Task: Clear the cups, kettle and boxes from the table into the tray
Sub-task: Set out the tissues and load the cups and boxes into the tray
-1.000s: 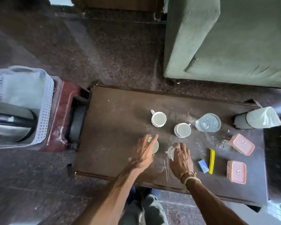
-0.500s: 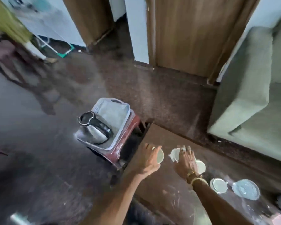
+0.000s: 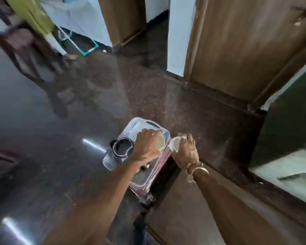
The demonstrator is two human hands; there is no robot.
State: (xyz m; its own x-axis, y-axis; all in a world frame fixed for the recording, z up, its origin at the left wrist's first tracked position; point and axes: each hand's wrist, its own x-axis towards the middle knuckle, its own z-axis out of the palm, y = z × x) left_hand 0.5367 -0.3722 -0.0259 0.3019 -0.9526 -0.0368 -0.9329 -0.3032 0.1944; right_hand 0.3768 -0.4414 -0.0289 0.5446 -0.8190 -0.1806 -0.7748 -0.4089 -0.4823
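Note:
My left hand [image 3: 146, 147] grips a white cup [image 3: 160, 145] and holds it over the white perforated tray [image 3: 134, 125]. My right hand [image 3: 185, 152] grips a second white cup [image 3: 175, 143], tilted, just to the right of the tray's rim. The steel kettle [image 3: 121, 149] with a black lid lies in the left part of the tray, partly hidden by my left wrist. The tray sits on a reddish stool [image 3: 145, 190] beside the brown table [image 3: 184, 209]. The other cups and the boxes are out of view.
Dark polished floor [image 3: 60, 138] spreads to the left and beyond the tray. A wooden door [image 3: 245, 50] and a pale wall stand behind. A green sofa [image 3: 290, 138] is at the right edge. A blurred chair [image 3: 25, 46] is at far left.
Both hands lifted a cup each off the table and carried them left to the tray. My view swung left and up, so the table's other items left the frame.

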